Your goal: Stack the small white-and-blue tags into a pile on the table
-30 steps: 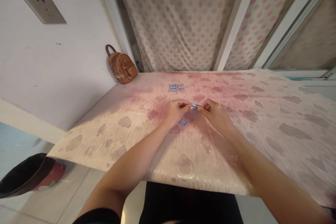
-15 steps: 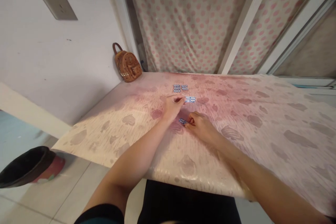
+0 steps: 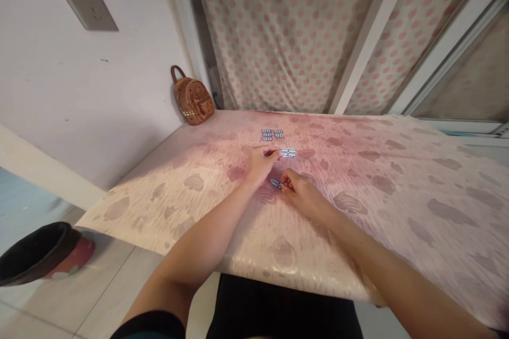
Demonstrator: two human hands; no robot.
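Observation:
My left hand is closed, its thumb and fingers pinching the left end of a small white card with blue lines. Nearer to me, my right hand grips a small dark-blue-and-white piece by its right end; its fingers are curled and cover part of it. Beyond both hands lie two groups of small blue-and-white pieces on the tablecloth, a larger left group and a smaller right group. The print on all of them is too small to read.
The table wears a pinkish patterned cloth. A small brown backpack leans in the far left corner by the wall. A dark-rimmed bin stands on the floor at left. Behind the table hangs a dotted curtain.
Both hands keep their grips and stay almost in place. The piece in my right hand has shifted very slightly; the view has moved a little.

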